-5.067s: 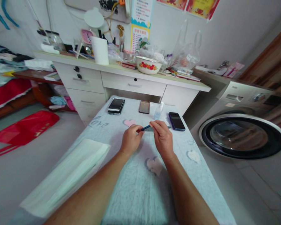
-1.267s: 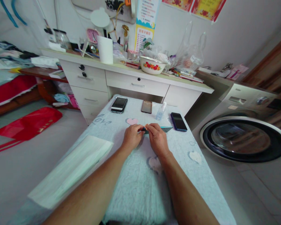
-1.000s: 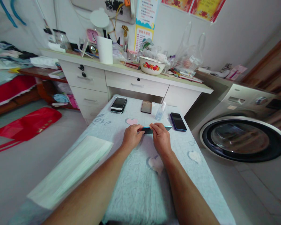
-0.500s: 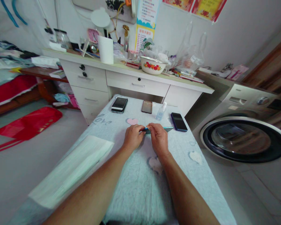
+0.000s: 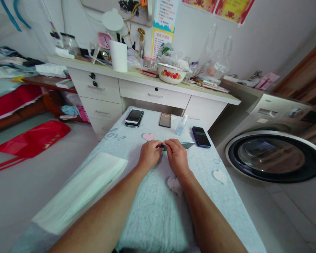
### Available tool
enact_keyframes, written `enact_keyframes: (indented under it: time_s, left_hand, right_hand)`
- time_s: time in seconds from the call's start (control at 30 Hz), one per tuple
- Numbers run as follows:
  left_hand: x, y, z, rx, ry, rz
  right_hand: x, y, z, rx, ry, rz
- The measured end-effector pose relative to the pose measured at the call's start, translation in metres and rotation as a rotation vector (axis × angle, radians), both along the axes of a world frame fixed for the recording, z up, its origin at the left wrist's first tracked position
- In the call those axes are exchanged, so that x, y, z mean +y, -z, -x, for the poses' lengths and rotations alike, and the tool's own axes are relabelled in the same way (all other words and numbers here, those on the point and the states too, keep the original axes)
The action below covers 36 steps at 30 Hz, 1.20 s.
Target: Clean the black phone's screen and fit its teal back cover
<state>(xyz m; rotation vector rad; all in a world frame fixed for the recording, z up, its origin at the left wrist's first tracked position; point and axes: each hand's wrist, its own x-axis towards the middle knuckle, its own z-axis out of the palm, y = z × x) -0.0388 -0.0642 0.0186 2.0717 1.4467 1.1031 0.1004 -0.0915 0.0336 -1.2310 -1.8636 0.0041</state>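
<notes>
My left hand (image 5: pixel 149 153) is closed on the left end of a thin, dark phone-like slab with a blue edge (image 5: pixel 186 144), held edge-on above the table. Close beside it, my right hand (image 5: pixel 178 156) has its fingers pinched at the slab's upper edge; what is between the fingertips is too small to name. Right of the hands lies a dark blue phone (image 5: pixel 201 137). A clear spray bottle (image 5: pixel 181 125) and a brown phone case (image 5: pixel 165 120) are beyond them. Stacked phones (image 5: pixel 134 117) rest at the table's far left corner.
The cloth-covered table (image 5: pixel 152 214) bears a folded pale towel (image 5: pixel 81 191) at left. Behind stands a white desk (image 5: pixel 94 102) with a flowered bowl (image 5: pixel 171 73) and a paper roll (image 5: pixel 118 56). A washing machine (image 5: pixel 276 137) is at right, a red bag (image 5: pixel 34 140) on the floor.
My right hand has shifted slightly left along the slab, closer to my left hand. My left hand and the things on the table look unmoved.
</notes>
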Motion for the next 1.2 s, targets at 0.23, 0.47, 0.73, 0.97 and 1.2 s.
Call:
enact_keyframes:
  time_s: [0.23, 0.47, 0.73, 0.97, 1.2]
  left_hand:
    - [0.001, 0.002, 0.0, -0.001, 0.002, 0.002]
    - [0.002, 0.003, 0.0, 0.009, 0.005, -0.002]
    - [0.003, 0.008, 0.0, 0.023, -0.012, -0.02]
    - [0.002, 0.006, 0.0, 0.01, -0.014, 0.008]
    - [0.001, 0.003, 0.0, 0.021, -0.022, 0.011]
  right_hand:
    - [-0.001, -0.003, 0.0, 0.005, -0.02, 0.005]
    - [0.001, -0.001, -0.001, 0.029, -0.026, -0.021]
    - [0.003, 0.002, -0.007, 0.052, -0.016, -0.009]
    - [0.005, 0.0, -0.016, 0.074, 0.043, -0.029]
    - [0.004, 0.001, -0.01, 0.039, 0.047, -0.023]
